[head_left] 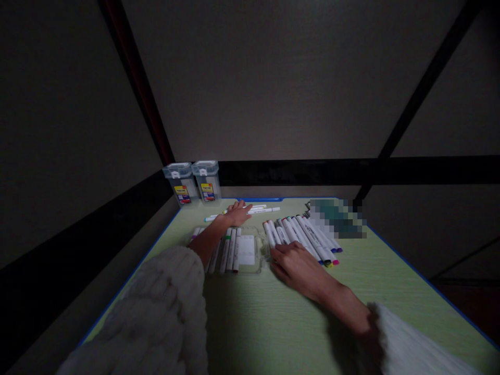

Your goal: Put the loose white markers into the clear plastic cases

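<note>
My left hand reaches far across the green table and lies with its fingers stretched over a few loose markers near the back edge. Whether it grips one I cannot make out. My right hand rests palm down at the near end of a row of several white markers with coloured caps, its fingers curled against them. Between my hands a clear plastic case lies flat, with more markers in its left part.
Two clear lidded boxes with yellow labels stand at the back left corner. A blurred-out dark green patch sits at the back right. Dark walls and beams surround the blue-edged table.
</note>
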Tool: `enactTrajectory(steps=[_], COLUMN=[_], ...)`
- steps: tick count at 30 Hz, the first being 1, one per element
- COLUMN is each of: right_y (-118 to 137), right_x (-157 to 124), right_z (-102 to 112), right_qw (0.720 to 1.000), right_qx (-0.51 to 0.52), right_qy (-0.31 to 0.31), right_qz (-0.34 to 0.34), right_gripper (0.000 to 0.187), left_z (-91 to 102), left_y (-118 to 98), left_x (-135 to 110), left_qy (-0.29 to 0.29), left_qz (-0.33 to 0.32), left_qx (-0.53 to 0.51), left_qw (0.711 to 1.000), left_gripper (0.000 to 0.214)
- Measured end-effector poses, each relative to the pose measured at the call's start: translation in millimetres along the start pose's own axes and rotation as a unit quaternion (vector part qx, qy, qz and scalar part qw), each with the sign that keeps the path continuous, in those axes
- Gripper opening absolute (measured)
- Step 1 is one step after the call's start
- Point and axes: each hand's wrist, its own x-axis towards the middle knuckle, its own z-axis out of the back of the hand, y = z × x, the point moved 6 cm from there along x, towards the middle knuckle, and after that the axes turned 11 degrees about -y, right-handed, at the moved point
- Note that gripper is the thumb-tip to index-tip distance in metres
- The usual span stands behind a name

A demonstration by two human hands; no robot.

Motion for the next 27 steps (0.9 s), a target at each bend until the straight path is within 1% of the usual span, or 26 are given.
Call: enactTrajectory(steps=[6, 9, 12, 16, 17, 20, 23, 27], right_y=[-0.1, 0.2, -0.3, -1.0, -0.9, -0.1, 0.8, 1.9], right_x=[-0.7, -0.5, -0.3, -0.8, -0.9, -0.8, -0.2, 0.1], right_z=[-0.2, -0.6, -0.8, -1.4, -1.4, -0.8, -0.1, 0.0], right_qw=[1.0, 1.0, 1.0, 1.0, 1.0, 1.0, 1.0, 1.0], right_qx=[0.006, 0.001, -0.002, -0.001, -0.001, 0.001, 0.001, -0.002], right_qy=[0.001, 0.008, 0.015, 0.024, 0.024, 0.022, 0.022, 0.023], right_qz=[-0.001, -0.001, -0.004, -0.004, -0.004, -0.002, -0.004, -0.001], right_gripper=[0.014, 0.013, 0.013, 0.014, 0.014, 0.015, 0.015, 0.015], left_z=[0.1, 3.5, 14.2, 38.2, 43.8, 54.9, 54.2, 47.5], left_y=[-1.9, -4.0, -3.1, 7.6, 11.1, 19.4, 25.3, 35.7], left_x=[-6.2, -8.1, -11.2, -20.7, -23.9, -34.4, -43.6, -51.3], left_qy=[0.017, 0.013, -0.011, -0.07, -0.083, -0.111, -0.113, -0.11], left_qz=[-0.003, -0.002, 0.003, 0.012, 0.012, 0.0, -0.01, -0.002], left_qx=[-0.035, -0.055, -0.077, -0.099, -0.103, -0.116, -0.119, -0.11], left_qw=[0.999, 0.998, 0.997, 0.993, 0.991, 0.987, 0.986, 0.988], left_gripper=[0.052, 0.055, 0.056, 0.054, 0.051, 0.03, 0.017, 0.013])
